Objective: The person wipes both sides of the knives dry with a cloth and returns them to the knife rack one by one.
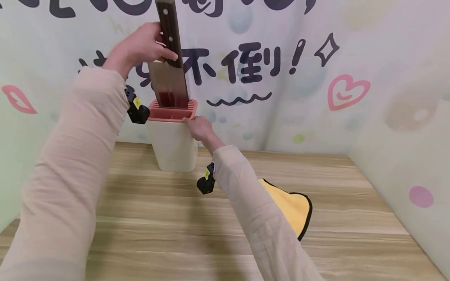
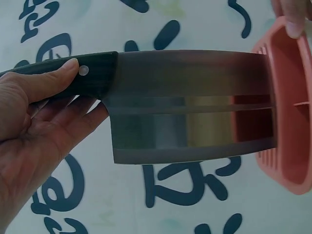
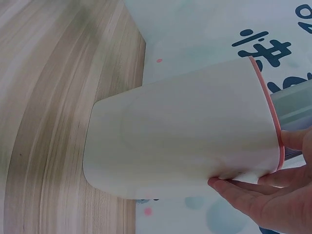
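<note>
My left hand [image 1: 145, 45] grips the dark riveted handle of a cleaver [image 2: 195, 107], thumb along the handle and fingers behind it. The broad blade points down, its lower end at the slotted part of the pink top of a white knife holder [image 1: 175, 144]. How far the blade sits in a slot, I cannot tell. My right hand [image 1: 200, 128] holds the holder's top right edge. In the right wrist view the thumb lies over the pink rim [image 3: 269, 97] and the fingers press against the white side wall. The holder stands upright.
A yellow cloth [image 1: 293, 210] with black edging lies on the wooden table [image 1: 158, 234], partly behind the right sleeve. Close behind the holder hangs a printed white backdrop [image 1: 246, 125]. Another pale wall [image 1: 404, 136] rises along the table's right edge.
</note>
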Tool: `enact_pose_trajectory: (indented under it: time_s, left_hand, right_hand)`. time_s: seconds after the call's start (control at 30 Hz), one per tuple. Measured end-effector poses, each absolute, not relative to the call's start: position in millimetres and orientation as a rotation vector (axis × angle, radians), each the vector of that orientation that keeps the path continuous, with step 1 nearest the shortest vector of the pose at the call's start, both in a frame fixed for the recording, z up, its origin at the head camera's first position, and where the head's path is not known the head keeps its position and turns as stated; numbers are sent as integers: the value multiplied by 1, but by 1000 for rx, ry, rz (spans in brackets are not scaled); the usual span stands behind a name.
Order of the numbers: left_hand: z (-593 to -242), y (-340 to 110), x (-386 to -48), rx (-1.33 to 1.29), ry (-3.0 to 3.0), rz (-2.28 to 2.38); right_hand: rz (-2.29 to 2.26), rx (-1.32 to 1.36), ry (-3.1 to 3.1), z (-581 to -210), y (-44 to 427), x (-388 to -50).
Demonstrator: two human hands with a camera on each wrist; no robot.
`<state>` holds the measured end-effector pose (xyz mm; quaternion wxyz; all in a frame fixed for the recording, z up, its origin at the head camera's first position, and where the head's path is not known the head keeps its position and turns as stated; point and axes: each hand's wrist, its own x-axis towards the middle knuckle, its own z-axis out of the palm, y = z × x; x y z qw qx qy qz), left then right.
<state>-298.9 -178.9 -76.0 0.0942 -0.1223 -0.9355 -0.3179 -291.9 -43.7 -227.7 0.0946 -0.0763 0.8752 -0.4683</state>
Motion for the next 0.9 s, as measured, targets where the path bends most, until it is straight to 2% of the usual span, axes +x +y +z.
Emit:
enact_pose_trajectory:
  time_s: [0.63,0.9]
  left_hand:
    - [-154,-184,-325,-322,-2937,-1056]
    - [-170,-184,-330,-303,-2946,-1061]
  right_hand:
    - [-1390,-207,2600,-228,-44,-292]
    - [-1358,-232,2626,-228,-43,-293]
